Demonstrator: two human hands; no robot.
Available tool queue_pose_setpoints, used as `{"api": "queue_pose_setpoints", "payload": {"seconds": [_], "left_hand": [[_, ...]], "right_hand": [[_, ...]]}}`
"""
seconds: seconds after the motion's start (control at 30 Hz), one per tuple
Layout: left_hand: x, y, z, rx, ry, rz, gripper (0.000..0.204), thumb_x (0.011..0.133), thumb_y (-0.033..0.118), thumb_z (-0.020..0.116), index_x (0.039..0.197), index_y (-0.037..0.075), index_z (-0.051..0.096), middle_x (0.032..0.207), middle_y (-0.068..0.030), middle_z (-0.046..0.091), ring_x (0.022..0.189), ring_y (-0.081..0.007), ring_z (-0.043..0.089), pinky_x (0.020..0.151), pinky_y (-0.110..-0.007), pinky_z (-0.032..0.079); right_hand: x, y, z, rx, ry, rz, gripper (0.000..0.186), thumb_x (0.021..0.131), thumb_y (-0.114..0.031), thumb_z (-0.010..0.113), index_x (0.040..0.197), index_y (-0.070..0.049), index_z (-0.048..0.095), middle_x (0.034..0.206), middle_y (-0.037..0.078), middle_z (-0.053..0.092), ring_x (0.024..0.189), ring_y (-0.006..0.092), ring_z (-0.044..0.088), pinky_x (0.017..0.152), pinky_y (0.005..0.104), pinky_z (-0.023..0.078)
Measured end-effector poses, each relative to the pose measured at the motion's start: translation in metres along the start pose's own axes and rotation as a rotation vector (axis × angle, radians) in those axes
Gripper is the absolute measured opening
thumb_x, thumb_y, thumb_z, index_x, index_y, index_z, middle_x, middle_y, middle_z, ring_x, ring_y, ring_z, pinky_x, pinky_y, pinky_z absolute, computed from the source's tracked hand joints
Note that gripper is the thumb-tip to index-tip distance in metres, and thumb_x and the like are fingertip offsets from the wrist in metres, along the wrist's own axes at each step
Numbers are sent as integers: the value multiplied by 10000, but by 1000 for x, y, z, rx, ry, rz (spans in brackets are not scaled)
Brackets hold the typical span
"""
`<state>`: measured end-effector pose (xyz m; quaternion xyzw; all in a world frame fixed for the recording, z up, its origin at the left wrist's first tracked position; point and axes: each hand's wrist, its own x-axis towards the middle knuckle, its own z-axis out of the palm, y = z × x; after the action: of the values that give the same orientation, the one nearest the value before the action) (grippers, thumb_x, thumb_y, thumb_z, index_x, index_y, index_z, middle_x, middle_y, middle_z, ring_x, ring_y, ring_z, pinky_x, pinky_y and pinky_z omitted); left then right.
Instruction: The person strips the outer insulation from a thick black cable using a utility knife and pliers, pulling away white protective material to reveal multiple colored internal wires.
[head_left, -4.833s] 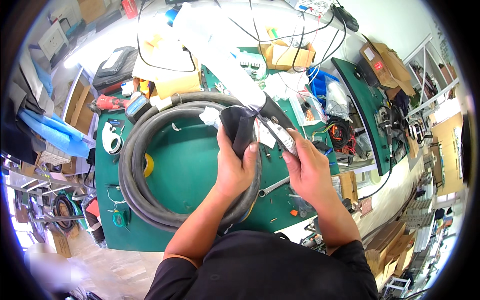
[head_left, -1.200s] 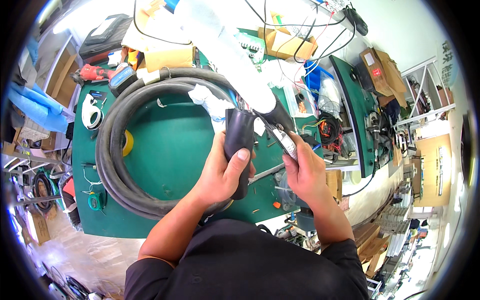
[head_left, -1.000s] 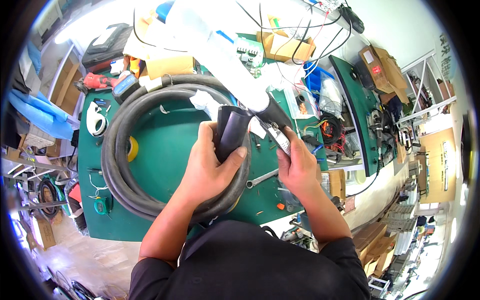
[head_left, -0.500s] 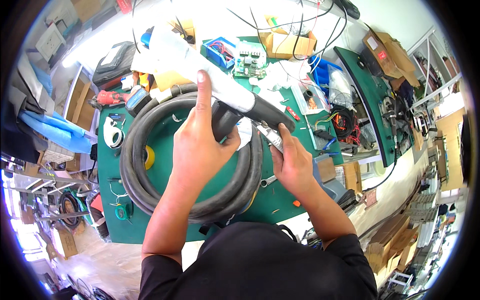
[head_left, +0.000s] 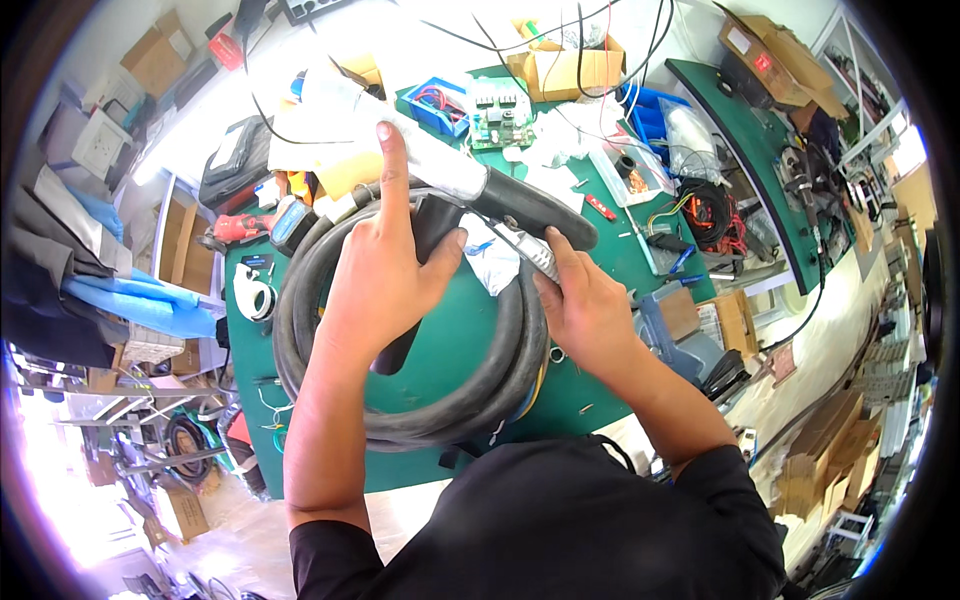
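Note:
My left hand holds a black rubber sleeve, its index finger stretched up against a white-wrapped section of a thick bar-like piece with a black end. My right hand grips a silver hand tool, perhaps a knife, just beside the sleeve; its index fingertip rests by the black end. A crumpled white cloth lies between my hands. Beneath them is a large coil of thick black cable on the green work mat.
Behind stand a circuit board, a blue tray, a cardboard box and hanging wires. A red power tool sits left. Rightward are a clear bin, tangled cables and a second green bench. A tape measure is partly hidden.
My left index finger has risen from the sleeve onto the white wrapped section. The black end has swung rightward and down. My right hand, still gripping the tool, has moved slightly up.

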<state>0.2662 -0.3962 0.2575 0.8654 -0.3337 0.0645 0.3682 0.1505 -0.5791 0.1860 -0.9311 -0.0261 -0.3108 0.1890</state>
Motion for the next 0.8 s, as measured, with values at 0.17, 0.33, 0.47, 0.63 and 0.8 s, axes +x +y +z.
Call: {"api": "queue_pose_setpoints", "payload": {"seconds": [0.17, 0.33, 0.47, 0.63, 0.8], "left_hand": [[3, 4, -1, 16, -97, -49, 1056, 788, 107, 722, 1543, 18, -12, 921, -279, 688, 884, -399, 697, 814, -417, 519], [8, 12, -6, 51, -204, -76, 1088, 784, 118, 729, 1538, 16, -50, 897, -267, 694, 879, -395, 698, 820, -407, 517], [11, 22, -7, 105, -252, -96, 1087, 786, 128, 727, 1535, 7, -51, 896, -265, 695, 869, -390, 699, 815, -400, 519], [7, 21, -6, 150, -264, -90, 1082, 793, 121, 718, 1531, -4, -64, 949, -298, 677, 895, -395, 692, 832, -401, 518], [9, 27, -4, 101, -335, -187, 1073, 797, 106, 710, 1527, -14, -67, 971, -305, 671, 916, -391, 691, 844, -399, 514]], "right_hand": [[-9, -4, 0, 54, -18, 42, 515, 869, -151, 688, 1291, 63, 485, 906, 174, 637, 768, 321, 661, 626, 403, 546], [-21, -18, -4, 206, -61, 175, 482, 885, -142, 665, 1277, 71, 484, 860, 173, 603, 715, 346, 634, 602, 410, 531], [-25, -18, -5, 237, -61, 194, 472, 889, -137, 656, 1272, 77, 483, 842, 171, 592, 683, 342, 623, 574, 400, 521], [-26, -17, -12, 227, -75, 162, 472, 890, -136, 655, 1265, 93, 481, 827, 169, 594, 670, 328, 623, 555, 395, 518], [-29, -18, -10, 211, -74, 173, 479, 894, -148, 655, 1258, 106, 477, 814, 161, 592, 666, 324, 625, 536, 390, 517]]}}
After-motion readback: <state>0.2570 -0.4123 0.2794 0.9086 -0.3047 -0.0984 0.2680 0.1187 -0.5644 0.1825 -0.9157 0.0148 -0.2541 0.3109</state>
